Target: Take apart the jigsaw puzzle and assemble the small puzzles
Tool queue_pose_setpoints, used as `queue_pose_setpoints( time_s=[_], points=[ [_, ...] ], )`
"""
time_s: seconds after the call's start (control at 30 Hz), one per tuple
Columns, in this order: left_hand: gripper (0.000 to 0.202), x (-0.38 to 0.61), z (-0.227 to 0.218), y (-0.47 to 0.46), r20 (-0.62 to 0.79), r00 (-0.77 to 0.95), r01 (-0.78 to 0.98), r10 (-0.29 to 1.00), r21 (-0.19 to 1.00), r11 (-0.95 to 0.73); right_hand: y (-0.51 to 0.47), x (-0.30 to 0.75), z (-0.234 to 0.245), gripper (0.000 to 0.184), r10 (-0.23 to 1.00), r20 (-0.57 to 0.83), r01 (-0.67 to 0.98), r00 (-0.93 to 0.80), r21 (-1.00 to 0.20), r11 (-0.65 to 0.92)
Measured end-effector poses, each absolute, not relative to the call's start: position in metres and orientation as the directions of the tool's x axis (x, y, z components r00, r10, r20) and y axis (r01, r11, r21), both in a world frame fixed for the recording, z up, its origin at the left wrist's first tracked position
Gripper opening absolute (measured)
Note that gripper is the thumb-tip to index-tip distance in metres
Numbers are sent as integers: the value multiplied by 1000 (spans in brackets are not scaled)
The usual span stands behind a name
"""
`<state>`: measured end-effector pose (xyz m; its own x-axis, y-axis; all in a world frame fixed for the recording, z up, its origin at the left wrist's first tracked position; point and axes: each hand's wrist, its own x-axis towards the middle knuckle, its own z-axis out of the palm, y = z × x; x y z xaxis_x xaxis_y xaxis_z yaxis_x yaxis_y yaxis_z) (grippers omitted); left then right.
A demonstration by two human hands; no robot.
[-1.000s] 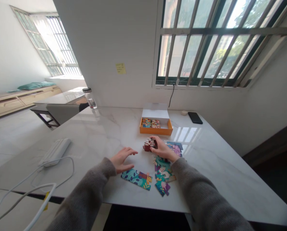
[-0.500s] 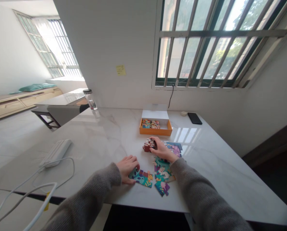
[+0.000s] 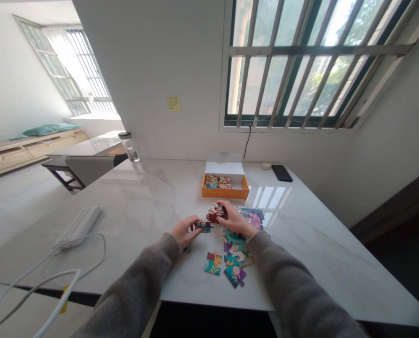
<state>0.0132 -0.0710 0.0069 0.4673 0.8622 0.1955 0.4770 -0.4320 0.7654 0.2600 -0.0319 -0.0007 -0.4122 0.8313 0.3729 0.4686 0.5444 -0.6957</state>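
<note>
My left hand (image 3: 184, 231) is closed in a pinch on a teal puzzle piece (image 3: 205, 226) and holds it just above the table, close to the pile. My right hand (image 3: 234, 218) is curled over a stack of loose puzzle pieces (image 3: 215, 212), gripping it from the right. One separate piece (image 3: 213, 263) lies flat in front of me. Beside it, under my right wrist, is a joined strip of pieces (image 3: 235, 259). A purple and blue joined section (image 3: 254, 216) lies beyond my right hand.
An orange box (image 3: 225, 192) with more pieces and a white raised lid stands behind the pile. A black phone (image 3: 281, 172) lies at the back right. A white power strip (image 3: 77, 226) with cables sits at the left, a clear bottle (image 3: 129, 147) at the far left corner.
My left hand closed on part of the teal strip and lifted it up towards the pile, leaving one piece on the table. My right hand stayed on the stack.
</note>
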Motion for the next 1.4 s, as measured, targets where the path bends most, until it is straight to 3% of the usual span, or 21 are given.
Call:
queue_pose_setpoints(
  time_s=[0.13,0.37,0.67,0.8,0.97,1.17,1.3,1.4],
  points=[
    [23,28,2,-56,218,433,431,875,802,-413,-32,262,1,57,837,348,477,-423,-700,532],
    [15,37,-4,-40,295,449,425,843,759,-493,-33,264,5,60,831,325,480,-451,-697,533],
    [14,39,-14,-33,298,386,561,873,676,-478,-35,261,5,69,853,222,496,-472,-733,465],
    [14,41,-13,-33,292,394,559,871,676,-480,-41,254,4,77,834,269,529,-481,-670,521],
    [26,12,-4,-42,327,371,622,869,608,-494,-42,252,5,72,820,299,543,-487,-632,553],
    [52,-43,3,-83,88,523,764,848,392,-512,-41,253,6,71,830,291,551,-475,-637,539],
    [43,-43,10,-101,-34,538,807,842,307,-504,-42,252,7,72,835,284,548,-471,-647,529],
    [44,-32,16,-97,-87,545,811,834,310,-497,-42,252,6,72,838,292,544,-460,-654,526]
  ],
)
